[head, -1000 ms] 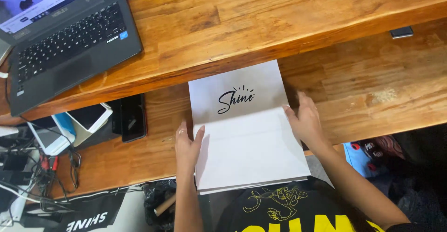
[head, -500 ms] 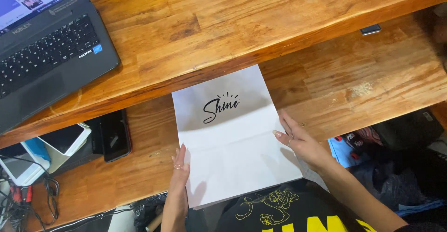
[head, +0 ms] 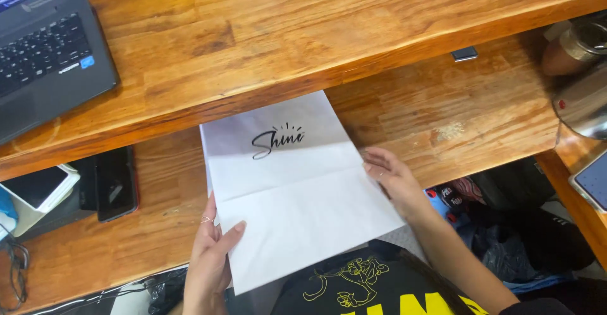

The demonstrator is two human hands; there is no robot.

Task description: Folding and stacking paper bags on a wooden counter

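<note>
The left hand (head: 212, 252) pinches the near left edge of a white paper bag (head: 297, 195), thumb lying on top of the sheet and fingers tucked under or along its side; a ring shows on one finger. The bag lies flat on the lower wooden shelf (head: 480, 106), its far end slipped a little under the edge of the upper desk top (head: 265, 30), its near end hanging over the shelf's front edge above the person's lap. A black handwritten logo sits on the bag's far half, and a crease runs across the middle.

At far left, a dark laptop (head: 44, 56) rests on the desk top. Below it, on the shelf, a black phone (head: 114, 185) lies just beside a white box (head: 38, 192).

The right hand (head: 389, 176) lies flat against the bag's right edge, fingers extended and together, pressing on it rather than closing round it. Beyond, a small dark block (head: 465, 53) sits at the back of the shelf, and a metal flask (head: 582, 97) stands at far right.
</note>
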